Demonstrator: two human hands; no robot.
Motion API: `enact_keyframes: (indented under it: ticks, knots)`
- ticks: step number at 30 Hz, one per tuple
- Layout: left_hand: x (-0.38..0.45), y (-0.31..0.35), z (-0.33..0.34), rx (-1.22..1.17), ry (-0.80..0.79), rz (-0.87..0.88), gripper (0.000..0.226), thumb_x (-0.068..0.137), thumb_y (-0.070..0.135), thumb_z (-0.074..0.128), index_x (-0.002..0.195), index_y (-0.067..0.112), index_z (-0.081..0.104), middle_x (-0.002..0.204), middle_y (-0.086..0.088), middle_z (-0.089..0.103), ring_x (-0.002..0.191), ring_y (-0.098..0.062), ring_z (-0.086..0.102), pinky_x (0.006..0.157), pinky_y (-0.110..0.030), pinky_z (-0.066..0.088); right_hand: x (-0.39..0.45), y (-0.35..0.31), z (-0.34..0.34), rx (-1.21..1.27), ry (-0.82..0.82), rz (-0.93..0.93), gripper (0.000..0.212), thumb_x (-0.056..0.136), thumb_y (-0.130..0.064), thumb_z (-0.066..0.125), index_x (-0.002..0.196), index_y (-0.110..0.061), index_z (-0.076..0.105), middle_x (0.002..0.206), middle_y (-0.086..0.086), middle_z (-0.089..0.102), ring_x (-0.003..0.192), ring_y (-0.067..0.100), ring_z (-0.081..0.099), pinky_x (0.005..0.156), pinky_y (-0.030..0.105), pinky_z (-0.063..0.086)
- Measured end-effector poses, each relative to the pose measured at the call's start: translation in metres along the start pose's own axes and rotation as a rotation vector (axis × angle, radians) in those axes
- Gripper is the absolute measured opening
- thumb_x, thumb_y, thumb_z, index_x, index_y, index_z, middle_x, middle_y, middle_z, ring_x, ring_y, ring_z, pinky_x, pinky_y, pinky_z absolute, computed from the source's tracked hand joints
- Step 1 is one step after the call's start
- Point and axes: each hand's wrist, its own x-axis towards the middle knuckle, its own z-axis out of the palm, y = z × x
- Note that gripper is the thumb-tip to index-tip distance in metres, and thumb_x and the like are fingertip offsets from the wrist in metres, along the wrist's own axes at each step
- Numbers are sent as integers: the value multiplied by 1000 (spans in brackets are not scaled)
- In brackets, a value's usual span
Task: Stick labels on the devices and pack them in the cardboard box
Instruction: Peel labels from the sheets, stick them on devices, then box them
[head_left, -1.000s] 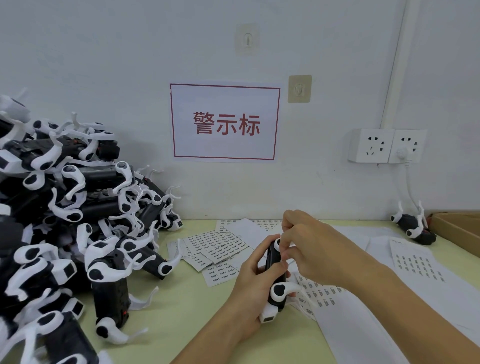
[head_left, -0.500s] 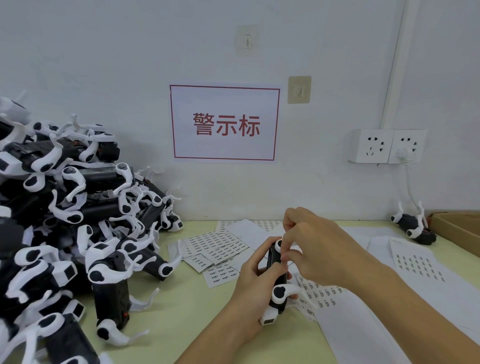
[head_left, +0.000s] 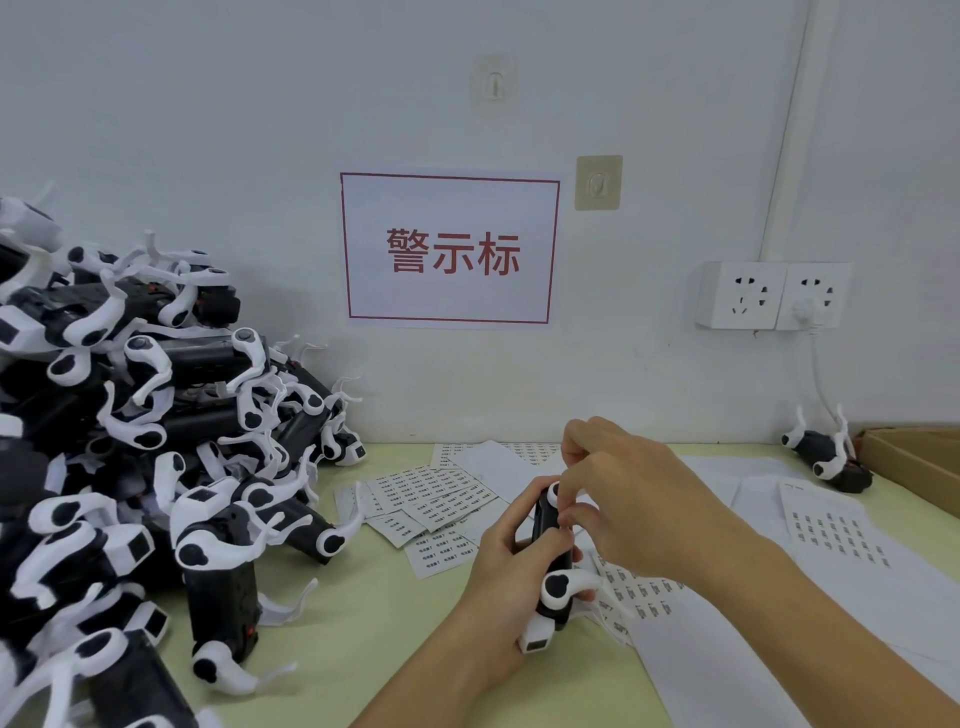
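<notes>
The left hand (head_left: 511, 574) wraps its fingers round a black device with white curved arms (head_left: 551, 571), holding it upright just above the pale green table (head_left: 363, 623). The right hand (head_left: 631, 499) comes in from the right and sits on the device's upper end, its thumb and forefinger pinched together against the black body (whether a label lies under the fingertips cannot be told). One white arm of the device sticks out to the right below the right hand, and a white block forms its lower end, just under the left palm.

Left of the left hand, a large heap of the same black-and-white devices (head_left: 135, 467) climbs against the wall. Between the heap and the hands, and a little beyond the knuckles, lie several cut label sheets (head_left: 436, 499) printed with small dark text. Under and to the right of the right forearm spread larger white backing sheets (head_left: 831, 530), some with rows of labels left on them.

Well to the right of the right hand, a single device (head_left: 826, 454) rests beside the edge of a cardboard box (head_left: 914, 462). On the wall beyond the hands hangs a red-bordered sign (head_left: 451, 252), with a double wall socket (head_left: 774, 296) to its right.
</notes>
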Motion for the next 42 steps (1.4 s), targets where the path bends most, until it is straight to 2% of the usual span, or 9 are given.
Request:
enact_keyframes:
  ticks: [6,13,19,23,29,33,36,38,42]
  knots:
    - [0,0,0,-13,10,-16,43,90,2,57,117,34,69,79,-13,56,65,-28,54,77,-44,57,1,-1,1,-31,5,17,13,92,-33,61,95,-32,74,94,-15,36,87,7,32,69,24,28]
    - [0,0,0,-27,20,-17,43,91,2,59,114,36,71,81,-13,56,68,-28,54,79,-45,57,1,0,2,-50,33,38,13,91,-37,63,93,-32,74,95,-14,42,88,9,36,70,25,28]
    - [-1,0,0,-39,17,-18,46,93,0,57,103,42,74,86,-16,58,78,-31,55,82,-50,57,1,-2,5,-95,53,30,13,90,-34,63,91,-31,75,97,-12,46,86,11,36,70,27,35]
    - [-1,1,1,-58,13,-12,49,93,-1,56,98,43,75,92,-19,59,82,-34,55,79,-49,58,3,-5,7,-119,69,39,13,90,-35,62,91,-30,73,98,-11,45,85,12,36,70,28,31]
    - [0,-1,0,-11,12,-12,47,92,-1,54,116,36,70,85,-15,54,80,-32,51,80,-45,55,4,-1,8,-101,79,63,12,92,-37,61,91,-29,70,101,-13,46,91,11,42,73,27,34]
    - [2,-2,-2,-6,10,-1,46,92,-2,52,120,32,67,85,-14,55,76,-31,52,77,-43,57,3,2,11,-2,73,108,8,90,-40,64,89,-33,66,97,-15,43,90,8,42,73,25,34]
    - [2,-2,-4,-50,25,4,45,95,1,55,116,37,70,89,-18,61,74,-29,58,69,-38,57,2,9,16,195,43,184,12,88,-43,67,87,-38,56,99,-16,44,95,5,46,71,22,35]
    - [2,-2,-5,-89,27,3,44,95,3,58,113,41,72,91,-20,63,73,-29,61,66,-37,57,2,12,21,332,32,228,19,86,-45,68,93,-39,51,102,-18,41,102,4,43,72,19,37]
    - [3,-4,-7,-125,20,-16,50,94,4,58,118,46,68,90,-18,66,65,-29,64,66,-37,58,3,15,30,521,-17,307,35,84,-47,68,108,-42,42,111,-19,38,115,6,39,80,21,38]
